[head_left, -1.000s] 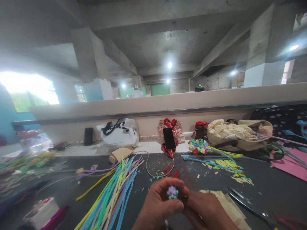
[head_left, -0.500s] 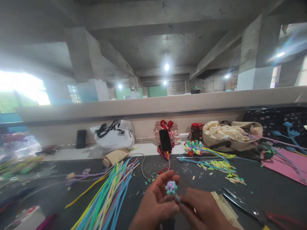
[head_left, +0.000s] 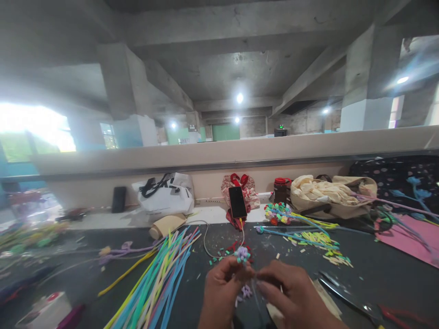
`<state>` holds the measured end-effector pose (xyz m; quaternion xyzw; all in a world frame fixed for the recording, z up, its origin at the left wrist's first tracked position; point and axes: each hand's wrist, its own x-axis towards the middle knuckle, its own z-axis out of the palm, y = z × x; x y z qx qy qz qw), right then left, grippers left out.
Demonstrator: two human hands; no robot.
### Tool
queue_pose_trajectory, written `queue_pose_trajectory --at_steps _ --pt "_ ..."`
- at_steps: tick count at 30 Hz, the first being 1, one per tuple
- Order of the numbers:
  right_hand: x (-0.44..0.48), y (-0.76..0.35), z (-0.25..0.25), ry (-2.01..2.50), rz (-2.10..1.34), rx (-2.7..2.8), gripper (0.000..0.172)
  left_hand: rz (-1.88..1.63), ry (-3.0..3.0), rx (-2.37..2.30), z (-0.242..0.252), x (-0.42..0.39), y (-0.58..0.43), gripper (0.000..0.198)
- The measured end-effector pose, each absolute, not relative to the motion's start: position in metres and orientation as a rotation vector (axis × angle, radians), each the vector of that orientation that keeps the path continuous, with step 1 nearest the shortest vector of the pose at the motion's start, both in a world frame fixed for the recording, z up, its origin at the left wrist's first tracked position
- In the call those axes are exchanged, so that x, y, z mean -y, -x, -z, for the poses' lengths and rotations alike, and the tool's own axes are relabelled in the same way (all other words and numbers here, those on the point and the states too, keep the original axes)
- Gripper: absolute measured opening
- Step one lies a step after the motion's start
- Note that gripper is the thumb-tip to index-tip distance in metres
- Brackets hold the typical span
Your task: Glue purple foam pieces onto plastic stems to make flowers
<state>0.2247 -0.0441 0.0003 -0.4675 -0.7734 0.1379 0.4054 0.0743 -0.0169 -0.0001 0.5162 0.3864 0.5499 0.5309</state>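
A small pipe-cleaner flower (head_left: 242, 254) with a lilac middle and teal edge stands up from between the fingertips of my left hand (head_left: 224, 285). That hand is closed in a pinch just beneath the flower head. Close on its right, my right hand (head_left: 290, 288) pinches the thin stem (head_left: 257, 297), which hangs down pale and blurred between the hands. Loose lilac pieces (head_left: 245, 291) lie on the dark table below. My right fingertips partly hide where the stem meets the flower.
Long coloured pipe cleaners (head_left: 154, 278) lie to the left. Finished flowers (head_left: 279, 212) and yellow-green cut bits (head_left: 315, 240) lie at the back right. Scissors (head_left: 346, 292) rest at the right. A phone (head_left: 237, 202) on a charging cable leans against a patterned bag (head_left: 252, 183).
The flower has risen slightly, and my left hand has closed from a loose cupped hold into a pinch under it. My right hand has moved up a little; lilac pieces now show below.
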Motion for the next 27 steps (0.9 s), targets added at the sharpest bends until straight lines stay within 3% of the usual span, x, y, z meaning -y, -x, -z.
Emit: queue_pose_trajectory --at_steps 3,8,11,20,27 --pt "0.044 -0.232 -0.009 1.195 -0.440 1.858 0.012 -1.309 -1.428 -0.976 0.000 0.017 -0.071 0.016" --pt "0.046 -0.237 -0.018 1.007 -0.540 1.843 0.037 -1.293 -1.709 -0.974 0.012 0.015 -0.070 0.007" --pt "0.048 -0.236 -0.020 0.942 -0.542 1.867 0.043 -1.267 -1.857 -0.924 0.012 0.016 -0.070 0.008" --pt "0.051 -0.234 -0.025 0.922 -0.511 1.901 0.040 -1.232 -2.031 -0.936 0.008 0.020 -0.068 0.011" --pt "0.052 -0.233 -0.023 0.895 -0.513 1.901 0.028 -1.292 -1.984 -0.909 0.008 0.020 -0.072 0.012"
